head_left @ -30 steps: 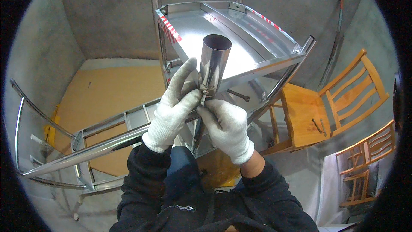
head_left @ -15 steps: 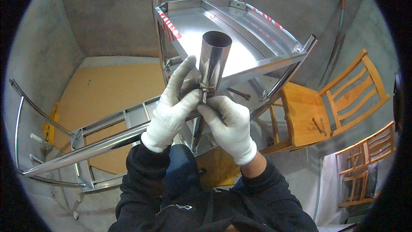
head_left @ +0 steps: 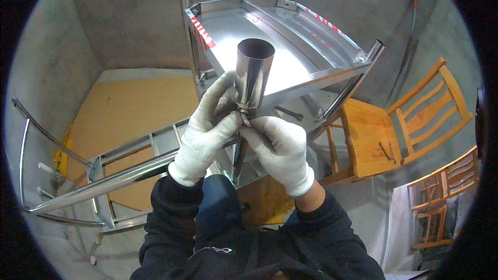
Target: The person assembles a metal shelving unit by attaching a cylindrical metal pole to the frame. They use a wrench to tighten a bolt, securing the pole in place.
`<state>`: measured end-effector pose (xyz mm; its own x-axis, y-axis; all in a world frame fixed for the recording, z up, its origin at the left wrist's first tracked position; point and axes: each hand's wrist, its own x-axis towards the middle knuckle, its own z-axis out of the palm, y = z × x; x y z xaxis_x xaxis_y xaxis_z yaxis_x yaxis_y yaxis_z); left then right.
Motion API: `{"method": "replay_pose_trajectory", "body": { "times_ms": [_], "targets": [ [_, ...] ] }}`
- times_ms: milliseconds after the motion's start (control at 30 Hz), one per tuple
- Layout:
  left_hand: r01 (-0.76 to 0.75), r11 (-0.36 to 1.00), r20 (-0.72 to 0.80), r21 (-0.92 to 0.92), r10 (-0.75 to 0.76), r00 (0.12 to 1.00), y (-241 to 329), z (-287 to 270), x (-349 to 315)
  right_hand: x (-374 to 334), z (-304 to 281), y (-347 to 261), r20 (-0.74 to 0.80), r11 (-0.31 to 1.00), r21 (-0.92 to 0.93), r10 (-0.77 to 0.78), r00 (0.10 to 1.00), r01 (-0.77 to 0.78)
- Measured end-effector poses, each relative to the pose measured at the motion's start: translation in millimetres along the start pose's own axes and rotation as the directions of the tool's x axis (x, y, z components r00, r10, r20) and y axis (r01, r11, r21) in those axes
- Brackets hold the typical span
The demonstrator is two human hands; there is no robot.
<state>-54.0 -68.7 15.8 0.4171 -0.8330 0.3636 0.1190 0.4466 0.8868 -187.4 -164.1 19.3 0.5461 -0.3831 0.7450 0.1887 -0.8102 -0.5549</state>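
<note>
Left grip [head_left: 199, 137], gloved in white, is closed on a thin tie [head_left: 245, 107], its forefinger raised beside a shiny metal tube [head_left: 253, 75]. By the right grip [head_left: 282, 145], also white-gloved, the tie's end is pinched between thumb and fingers. At the centre of the frame, the tube is seen nearly upright, its open end uppermost and the tie looped around its lower part; what lies lower is partly covered by the gloves. Toward the lower left, a long metal rail [head_left: 119, 179] is seen running out from beside the left grip. Just right of the tube, a dark wrench [head_left: 288, 112] is shown. At the right, two small tools [head_left: 386, 153] are carried on a wooden chair [head_left: 365, 124]. Farther up, a metal shelf [head_left: 225, 23] is edged with red-and-white tape [head_left: 203, 32], and behind it a grey wall [head_left: 135, 15] is seen.
</note>
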Motion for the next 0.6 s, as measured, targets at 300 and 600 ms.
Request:
{"method": "replay_pose_trajectory", "body": {
  "times_ms": [300,600],
  "targets": [
    [0.005,1.000,-0.021,-0.001,-0.005,1.000,-1.9,0.1,-0.9,-0.9,5.0,-2.1,-0.001,0.987,-0.135,-0.090,0.996,0.089],
    [0.030,1.000,-0.030,-0.007,-0.030,0.999,1.7,0.3,-1.6,-0.8,6.7,-1.9,-0.025,0.962,-0.228,-0.158,0.987,0.148]
  ]
}}
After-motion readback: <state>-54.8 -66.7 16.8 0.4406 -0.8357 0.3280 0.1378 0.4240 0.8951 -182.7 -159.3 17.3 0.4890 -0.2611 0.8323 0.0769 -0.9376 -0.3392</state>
